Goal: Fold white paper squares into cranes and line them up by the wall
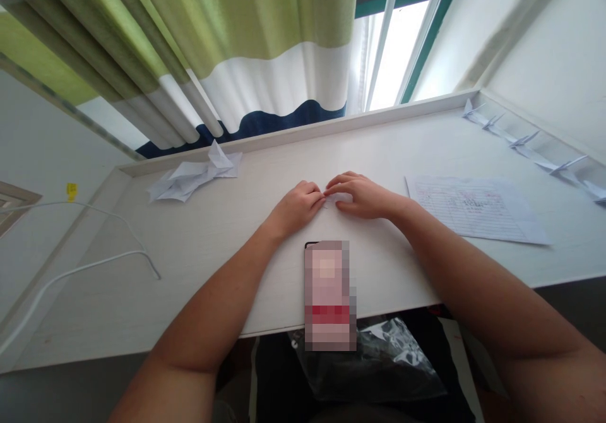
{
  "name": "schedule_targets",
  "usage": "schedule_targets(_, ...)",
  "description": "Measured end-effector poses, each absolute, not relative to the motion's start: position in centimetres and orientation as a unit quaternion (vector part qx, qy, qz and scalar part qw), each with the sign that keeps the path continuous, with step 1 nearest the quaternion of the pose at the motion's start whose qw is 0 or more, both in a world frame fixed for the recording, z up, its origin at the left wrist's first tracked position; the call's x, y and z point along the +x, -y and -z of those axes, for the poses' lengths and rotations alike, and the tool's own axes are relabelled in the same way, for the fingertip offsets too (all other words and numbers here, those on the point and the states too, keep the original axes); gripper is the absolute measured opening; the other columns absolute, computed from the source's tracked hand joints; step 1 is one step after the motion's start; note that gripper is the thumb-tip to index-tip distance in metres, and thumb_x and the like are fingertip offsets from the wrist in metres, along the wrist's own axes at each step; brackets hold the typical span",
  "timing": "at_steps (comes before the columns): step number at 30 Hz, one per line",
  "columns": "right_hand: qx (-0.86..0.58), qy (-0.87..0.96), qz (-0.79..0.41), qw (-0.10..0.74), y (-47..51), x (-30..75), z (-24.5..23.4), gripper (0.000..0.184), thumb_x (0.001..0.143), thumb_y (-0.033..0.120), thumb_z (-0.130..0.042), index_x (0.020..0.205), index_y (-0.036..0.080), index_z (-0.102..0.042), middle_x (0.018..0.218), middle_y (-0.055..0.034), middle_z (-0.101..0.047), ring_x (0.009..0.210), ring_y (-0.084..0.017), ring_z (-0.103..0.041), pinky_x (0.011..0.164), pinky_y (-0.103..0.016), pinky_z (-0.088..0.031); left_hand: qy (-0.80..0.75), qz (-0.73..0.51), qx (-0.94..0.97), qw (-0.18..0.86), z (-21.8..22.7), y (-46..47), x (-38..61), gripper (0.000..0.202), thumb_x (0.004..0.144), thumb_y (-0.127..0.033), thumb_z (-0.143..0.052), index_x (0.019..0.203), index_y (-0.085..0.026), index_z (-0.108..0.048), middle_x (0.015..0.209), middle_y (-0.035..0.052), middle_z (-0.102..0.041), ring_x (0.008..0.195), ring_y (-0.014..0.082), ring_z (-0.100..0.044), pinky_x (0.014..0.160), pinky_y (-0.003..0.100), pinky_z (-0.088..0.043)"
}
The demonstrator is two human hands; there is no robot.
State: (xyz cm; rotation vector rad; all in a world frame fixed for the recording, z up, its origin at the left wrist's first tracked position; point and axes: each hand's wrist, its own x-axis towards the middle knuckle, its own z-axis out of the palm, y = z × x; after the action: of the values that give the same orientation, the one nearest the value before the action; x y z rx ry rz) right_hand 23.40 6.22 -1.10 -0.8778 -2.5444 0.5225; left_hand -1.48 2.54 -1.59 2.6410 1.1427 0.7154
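My left hand [299, 206] and my right hand [362, 194] rest together on the white desk [213, 233], fingertips meeting over a small white piece of paper [337, 199]. Both hands have fingers curled and pressed down on the paper, which is mostly hidden under them. A phone [330, 295] lies just in front of my hands at the desk's near edge, its screen blurred out.
A heap of folded white papers [194, 173] lies at the back left. A printed sheet [476, 208] lies to the right. Several folded paper cranes [523, 140] line the right ledge. A white cable [95, 265] crosses the left side. A plastic bag [379, 360] sits below the desk.
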Motion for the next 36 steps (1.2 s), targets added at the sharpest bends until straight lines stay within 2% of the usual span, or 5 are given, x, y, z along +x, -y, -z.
schedule_targets(13, -0.308, 0.907, -0.185, 0.220, -6.7, 23.2, 0.7, 0.025, 0.111, 0.032, -0.058, 0.106, 0.027, -0.082, 0.115, -0.0104, -0.081, 0.112, -0.030, -0.067, 0.104, -0.050, -0.048, -0.362, -0.252, 0.878, 0.186, 0.8, -1.5, -2.2, 0.030, 0.098, -0.033, -0.078, 0.126, -0.021, -0.079, 0.127, 0.0124, -0.075, 0.122, 0.0291, -0.070, 0.112, 0.048, -0.060)
schedule_targets(20, -0.344, 0.813, -0.310, 0.354, -5.6, 22.1, 0.3, 0.027, 0.109, 0.042, -0.057, 0.098, 0.023, -0.073, 0.103, -0.0090, -0.079, 0.097, -0.026, -0.069, 0.094, -0.045, -0.055, -0.408, -0.435, 0.759, 0.261, 2.2, -2.1, -1.2, 0.013, 0.100, -0.032, -0.074, 0.105, -0.022, -0.080, 0.106, 0.0076, -0.083, 0.096, 0.0210, -0.075, 0.093, 0.038, -0.062)
schedule_targets(27, -0.363, 0.688, -0.469, 0.419, -5.6, 20.8, 1.0, 0.033, 0.088, 0.049, -0.085, 0.108, 0.022, -0.081, 0.105, -0.0074, -0.082, 0.087, -0.022, -0.071, 0.084, -0.042, -0.060, -0.457, -0.503, 0.555, 0.481, 1.9, -2.3, -0.3, 0.048, 0.077, -0.048, -0.096, 0.106, -0.017, -0.074, 0.084, 0.0050, -0.083, 0.076, 0.0196, -0.078, 0.079, 0.034, -0.061)
schedule_targets(32, -0.392, 0.680, -0.469, 0.405, -6.0, 21.0, 1.5, 0.029, 0.088, 0.036, -0.082, 0.112, 0.020, -0.079, 0.082, -0.0021, -0.074, 0.070, -0.017, -0.060, 0.065, -0.034, -0.050, -0.495, -0.465, 0.581, 0.448, 1.6, -1.8, -0.1, 0.037, 0.084, -0.041, -0.090, 0.107, -0.020, -0.069, 0.082, 0.0023, -0.082, 0.072, 0.0174, -0.073, 0.076, 0.031, -0.054)
schedule_targets(36, -0.406, 0.742, -0.421, 0.328, -5.9, 21.2, 1.3, 0.023, 0.091, 0.030, -0.075, 0.111, 0.021, -0.081, 0.084, -0.0033, -0.075, 0.074, -0.019, -0.064, 0.073, -0.037, -0.053, -0.527, -0.425, 0.651, 0.344, 1.7, -1.3, 0.0, 0.018, 0.094, -0.025, -0.075, 0.108, -0.023, -0.064, 0.083, 0.0002, -0.078, 0.072, 0.0164, -0.066, 0.076, 0.032, -0.050)
